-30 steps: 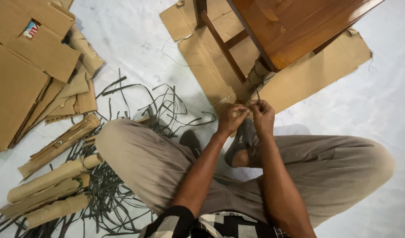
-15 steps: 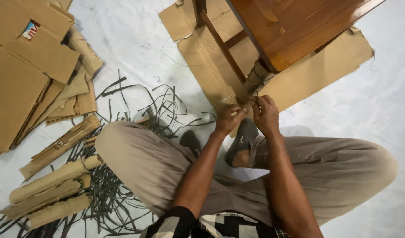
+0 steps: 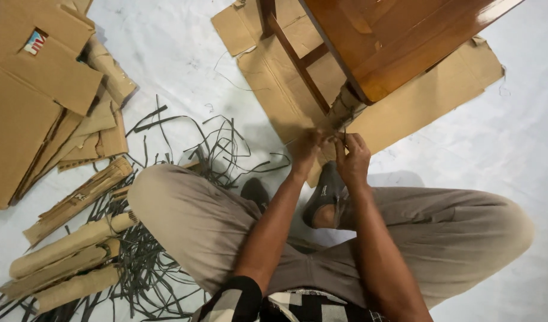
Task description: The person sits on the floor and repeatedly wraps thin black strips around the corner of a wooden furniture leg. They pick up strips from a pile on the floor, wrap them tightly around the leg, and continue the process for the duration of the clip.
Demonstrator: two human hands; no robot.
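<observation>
Corrugated brown cardboard sheet (image 3: pixel 399 113) lies flat under the glossy wooden table (image 3: pixel 399 42). Both the left hand (image 3: pixel 306 152) and right hand (image 3: pixel 352 158) pinch a thin dark strap (image 3: pixel 339 122) at the wrapped table leg (image 3: pixel 345 107). Dark plastic strips (image 3: pixel 166 179) tangle beside rolled cardboard tubes (image 3: pixel 65 256).

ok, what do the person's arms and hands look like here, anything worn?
Both hands, left and right, are bare: no gloves, rings or watch that I can make out. Forearms are bare up to the elbow. A short-sleeved shirt in a black-and-white pattern shows at the bottom edge. No markings or cables.
</observation>
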